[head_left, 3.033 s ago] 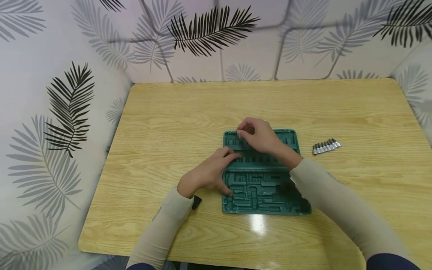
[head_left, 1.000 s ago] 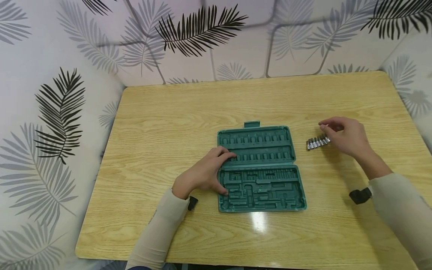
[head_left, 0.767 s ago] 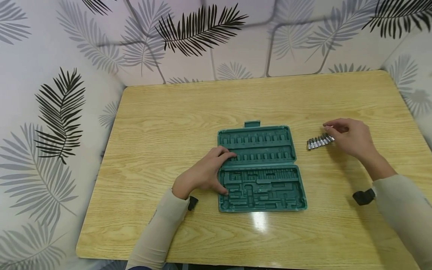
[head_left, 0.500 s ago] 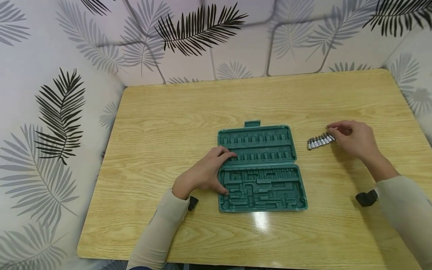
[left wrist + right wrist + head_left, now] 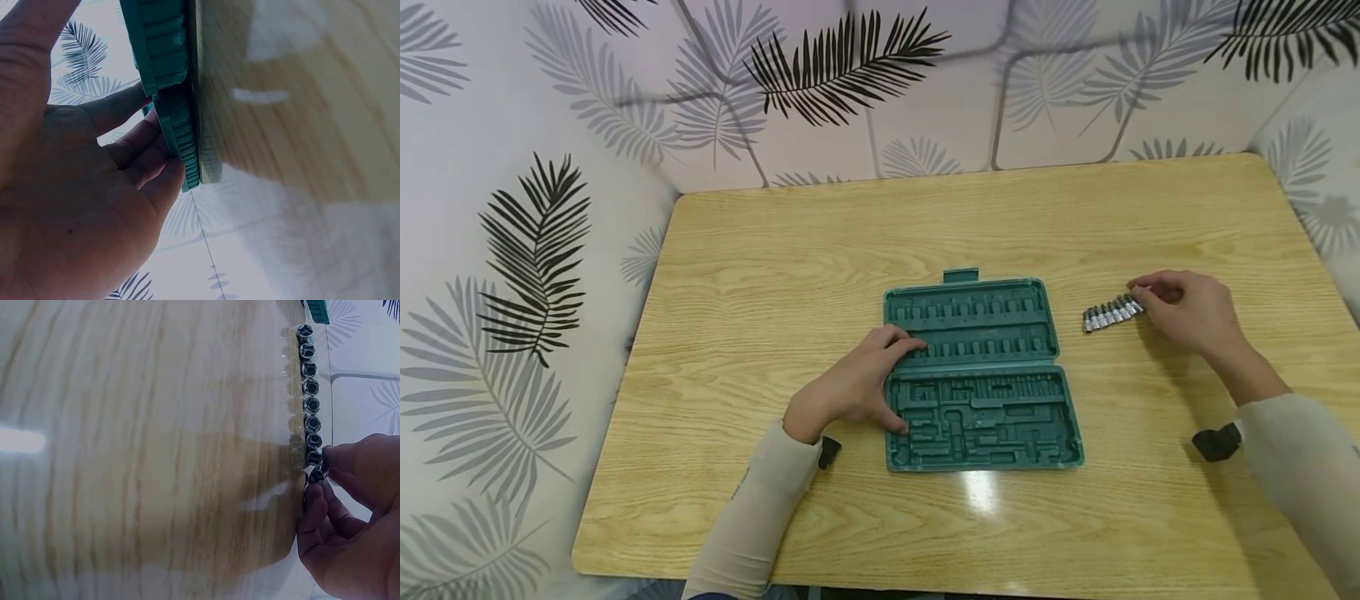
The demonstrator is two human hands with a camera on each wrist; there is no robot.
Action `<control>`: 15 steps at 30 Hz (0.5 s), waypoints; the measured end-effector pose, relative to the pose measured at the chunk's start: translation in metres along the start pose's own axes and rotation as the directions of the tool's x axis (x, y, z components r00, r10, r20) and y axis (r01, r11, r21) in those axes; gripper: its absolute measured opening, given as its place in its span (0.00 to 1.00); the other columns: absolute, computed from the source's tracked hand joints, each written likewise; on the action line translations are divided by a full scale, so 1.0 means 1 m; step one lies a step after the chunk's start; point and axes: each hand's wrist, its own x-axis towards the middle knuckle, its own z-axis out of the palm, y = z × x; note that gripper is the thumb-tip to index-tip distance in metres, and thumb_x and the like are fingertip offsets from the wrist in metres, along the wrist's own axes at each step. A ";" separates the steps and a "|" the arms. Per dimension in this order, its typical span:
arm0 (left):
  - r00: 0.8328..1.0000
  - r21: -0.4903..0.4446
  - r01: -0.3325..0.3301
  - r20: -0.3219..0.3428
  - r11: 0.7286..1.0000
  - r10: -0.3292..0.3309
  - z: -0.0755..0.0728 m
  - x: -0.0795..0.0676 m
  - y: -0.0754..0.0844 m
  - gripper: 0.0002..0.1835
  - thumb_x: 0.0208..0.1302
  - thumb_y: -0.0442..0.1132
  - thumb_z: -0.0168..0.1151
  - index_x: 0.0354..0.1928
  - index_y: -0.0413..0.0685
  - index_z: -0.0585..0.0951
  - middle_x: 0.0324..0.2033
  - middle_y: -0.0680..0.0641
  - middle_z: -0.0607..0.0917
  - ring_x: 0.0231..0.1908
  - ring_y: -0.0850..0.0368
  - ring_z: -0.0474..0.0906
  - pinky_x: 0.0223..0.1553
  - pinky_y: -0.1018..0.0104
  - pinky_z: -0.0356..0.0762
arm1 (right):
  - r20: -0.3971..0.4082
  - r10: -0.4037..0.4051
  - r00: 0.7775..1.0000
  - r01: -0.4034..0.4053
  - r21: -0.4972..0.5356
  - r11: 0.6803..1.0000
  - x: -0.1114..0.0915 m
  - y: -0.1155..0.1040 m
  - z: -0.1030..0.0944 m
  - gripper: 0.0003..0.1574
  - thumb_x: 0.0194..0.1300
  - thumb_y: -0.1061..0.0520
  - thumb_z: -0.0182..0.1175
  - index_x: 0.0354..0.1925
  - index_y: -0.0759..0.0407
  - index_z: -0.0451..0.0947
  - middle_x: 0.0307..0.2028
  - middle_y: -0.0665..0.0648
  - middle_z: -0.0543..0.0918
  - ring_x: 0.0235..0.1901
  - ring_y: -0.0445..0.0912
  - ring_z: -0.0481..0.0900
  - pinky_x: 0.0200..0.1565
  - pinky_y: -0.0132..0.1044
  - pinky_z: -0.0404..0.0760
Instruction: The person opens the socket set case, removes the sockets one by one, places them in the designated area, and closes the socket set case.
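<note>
A green plastic tool case [image 5: 977, 333] lies unfolded on the table, its moulded recesses facing up. My left hand [image 5: 853, 379] rests along its left edge, the fingers at the upper half and the thumb by the lower half; in the left wrist view the bent fingers touch the side wall. To the right of the case lies a slanted row of socket bits [image 5: 1105, 316], silver with dark tips. My right hand [image 5: 1191, 308] pinches a socket bit [image 5: 317, 475] at the row's right end between thumb and fingers. In the right wrist view square drive holes show in the row.
The wooden table [image 5: 805, 250] reaches back to a leaf-patterned wall covering [image 5: 820, 142]. The case's latch flap [image 5: 961, 275] sticks out at its far side. Black wrist pieces [image 5: 1217, 442] sit below the sleeves.
My right hand has gone from above the case to the socket bits, then shifted slightly right and nearer along the row's end. The left hand stays at the case edge.
</note>
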 end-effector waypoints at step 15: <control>1.000 -0.050 0.019 0.003 0.999 -0.019 -0.007 -0.004 0.011 0.65 0.44 0.61 0.92 0.84 0.61 0.65 0.73 0.50 0.69 0.73 0.51 0.64 0.74 0.49 0.75 | 0.012 0.024 1.000 -0.024 0.015 1.000 -0.003 0.001 -0.002 0.28 0.84 0.44 0.54 0.59 0.64 0.87 0.55 0.72 0.88 0.38 0.29 0.74 0.36 0.22 0.69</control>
